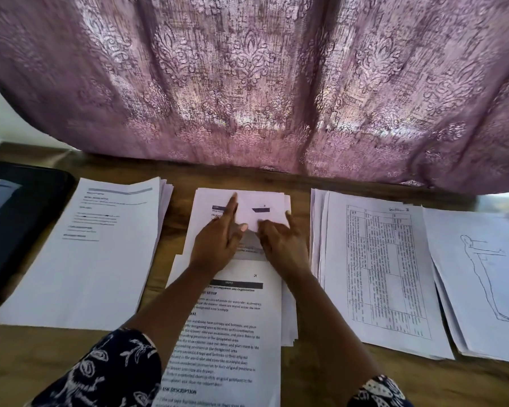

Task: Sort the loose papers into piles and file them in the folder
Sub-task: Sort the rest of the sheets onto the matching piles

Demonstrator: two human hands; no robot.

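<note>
Both hands are at 12 o'clock on the far middle pile (202, 207). Left hand (218, 242) lies open, index finger straight & pressing flat on the top sheet (262, 208). Right hand (281, 242) has fingers curled at that sheet's near edge. The edge is lifted w/ shadow under it, so I read it as pinched.

Near pile (232, 327) sits at 6, overlapping the far one's near edge. Other stacks: text pile (80, 259) at 9, table pile (376, 274) at 3, drawing pile (479, 277) further out at 3. Dark folder (15, 224) is at 9–10 on the bench (56, 348), beyond the text pile. I can't tell if anything is filed in it yet.

Handling, my read: a single sheet is v. light, floppy, creases easily & slides on the stack below. I'd take it by an edge or corner, thumb over & fingers under, w/ the other hand flat to pin the stack.
</note>
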